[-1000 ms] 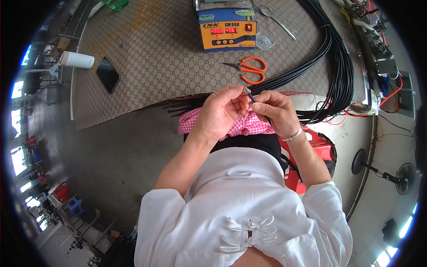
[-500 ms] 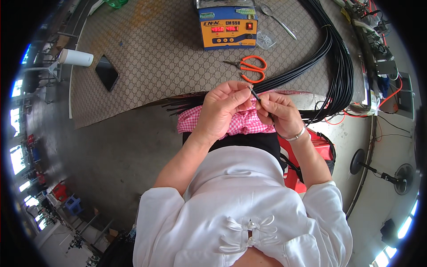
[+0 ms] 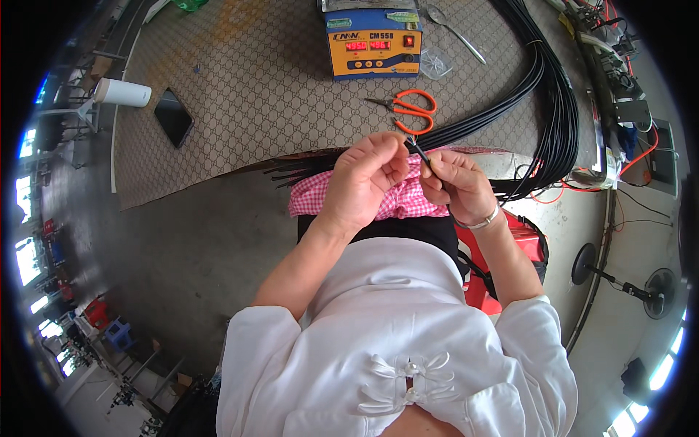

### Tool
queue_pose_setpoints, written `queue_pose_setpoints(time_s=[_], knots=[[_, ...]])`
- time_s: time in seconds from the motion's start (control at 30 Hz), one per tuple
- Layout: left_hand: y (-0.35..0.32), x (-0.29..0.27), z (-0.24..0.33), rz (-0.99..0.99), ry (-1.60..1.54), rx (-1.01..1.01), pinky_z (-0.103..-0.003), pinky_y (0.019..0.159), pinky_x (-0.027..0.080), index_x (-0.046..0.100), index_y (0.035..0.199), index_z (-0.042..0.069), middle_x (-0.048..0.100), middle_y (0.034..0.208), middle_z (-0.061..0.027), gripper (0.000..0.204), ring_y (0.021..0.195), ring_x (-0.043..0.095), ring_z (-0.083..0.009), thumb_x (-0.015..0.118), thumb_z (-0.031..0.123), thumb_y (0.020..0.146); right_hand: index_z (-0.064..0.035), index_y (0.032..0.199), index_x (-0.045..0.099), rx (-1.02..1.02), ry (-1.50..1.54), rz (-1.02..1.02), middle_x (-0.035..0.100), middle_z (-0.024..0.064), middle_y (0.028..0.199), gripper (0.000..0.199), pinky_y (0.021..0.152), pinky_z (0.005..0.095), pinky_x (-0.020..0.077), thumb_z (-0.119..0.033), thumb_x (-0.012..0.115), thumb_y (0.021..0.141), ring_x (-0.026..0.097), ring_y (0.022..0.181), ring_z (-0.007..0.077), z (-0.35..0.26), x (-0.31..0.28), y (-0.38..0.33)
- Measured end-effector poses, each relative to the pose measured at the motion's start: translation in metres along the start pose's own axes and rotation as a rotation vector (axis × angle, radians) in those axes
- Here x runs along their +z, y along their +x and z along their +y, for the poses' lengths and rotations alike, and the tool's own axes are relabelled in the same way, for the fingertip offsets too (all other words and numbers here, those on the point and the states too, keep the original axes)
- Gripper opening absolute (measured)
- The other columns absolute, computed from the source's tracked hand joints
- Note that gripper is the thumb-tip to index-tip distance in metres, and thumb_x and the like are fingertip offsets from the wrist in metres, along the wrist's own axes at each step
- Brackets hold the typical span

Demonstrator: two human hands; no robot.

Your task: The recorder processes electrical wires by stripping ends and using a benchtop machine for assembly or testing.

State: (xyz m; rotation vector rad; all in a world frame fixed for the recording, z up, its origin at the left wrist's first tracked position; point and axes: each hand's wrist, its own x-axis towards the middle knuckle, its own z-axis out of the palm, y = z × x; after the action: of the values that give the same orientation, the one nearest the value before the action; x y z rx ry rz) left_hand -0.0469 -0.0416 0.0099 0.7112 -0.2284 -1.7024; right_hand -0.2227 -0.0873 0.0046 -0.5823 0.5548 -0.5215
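Left hand (image 3: 364, 178) and right hand (image 3: 453, 182) raised close together just in front of the near edge of the table (image 3: 255, 87), above a pink checked cloth (image 3: 397, 204) on the lap. Both pinched shut on the end of one thin black cable (image 3: 421, 151): right fingertips clamped on it from below, left fingertips closed around its tip from the left. Cable end tilted, running up and left between the two hands. Exact contact at the tip too small to resolve.

Behind the hands: large bundle of black cables (image 3: 553, 109) curving across the right part of the table and fanning toward the near edge, loose ends (image 3: 295, 171) poking out left of the left hand. Orange-handled scissors (image 3: 408, 111) flat on the table just beyond the hands, touching neither. Yellow-and-blue bench unit with red digit display (image 3: 373, 54) further back, centre. Metal tweezers (image 3: 455, 29) right of it. Dark phone (image 3: 173, 116) and white cylindrical cup (image 3: 122, 92) at the left end of the table, well apart from the hands. Silver bracelet (image 3: 484, 220) on right wrist. Red box (image 3: 484, 269) low at the right side, beside the lap.
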Motion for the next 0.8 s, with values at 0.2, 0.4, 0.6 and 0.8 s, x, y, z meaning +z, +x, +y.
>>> queue_pose_setpoints(time_s=[0.2, 0.4, 0.6, 0.8], knots=[[0.0, 0.003, -0.001, -0.029, 0.196, 0.082, -0.026, 0.069, 0.048, 0.056, 0.092, 0.001, 0.06, 0.08, -0.007, 0.01, 0.071, 0.057, -0.012, 0.053, 0.005, 0.083, 0.0005, 0.084, 0.057, -0.011, -0.039, 0.025, 0.046, 0.0007, 0.063, 0.021, 0.044, 0.0194, 0.0275, -0.019, 0.05, 0.087, 0.036, 0.05, 0.0072, 0.002, 0.002, 0.001], [-0.001, 0.003, -0.001, 0.014, 0.288, 0.154, -0.026, 0.069, 0.049, 0.057, 0.09, 0.001, 0.061, 0.076, -0.007, 0.009, 0.069, 0.059, -0.013, 0.055, 0.005, 0.082, 0.0004, 0.085, 0.057, -0.032, -0.096, 0.048, 0.047, -0.0001, 0.063, 0.021, 0.044, 0.0182, 0.0274, -0.019, 0.05, 0.088, 0.036, 0.05, 0.0057, 0.004, 0.003, 0.0], [0.003, 0.006, -0.016, 0.125, 0.16, 0.267, -0.024, 0.066, 0.046, 0.055, 0.089, 0.001, 0.059, 0.075, -0.0062, 0.008, 0.068, 0.057, -0.0117, 0.054, 0.004, 0.082, -0.0001, 0.085, 0.057, -0.182, -0.197, 0.185, 0.051, -0.0019, 0.065, 0.013, 0.044, 0.0164, 0.0315, -0.013, 0.056, 0.085, 0.041, 0.051, 0.0031, 0.014, 0.012, 0.004], [0.004, 0.005, -0.019, 0.137, 0.155, 0.289, -0.02, 0.064, 0.046, 0.057, 0.086, 0.002, 0.059, 0.075, -0.0039, 0.008, 0.066, 0.056, -0.0078, 0.057, 0.007, 0.08, 0.0005, 0.085, 0.057, -0.339, -0.382, 0.281, 0.056, -0.0003, 0.068, 0.01, 0.046, 0.0159, 0.0368, -0.005, 0.062, 0.08, 0.045, 0.054, 0.0027, 0.017, 0.015, 0.003]])
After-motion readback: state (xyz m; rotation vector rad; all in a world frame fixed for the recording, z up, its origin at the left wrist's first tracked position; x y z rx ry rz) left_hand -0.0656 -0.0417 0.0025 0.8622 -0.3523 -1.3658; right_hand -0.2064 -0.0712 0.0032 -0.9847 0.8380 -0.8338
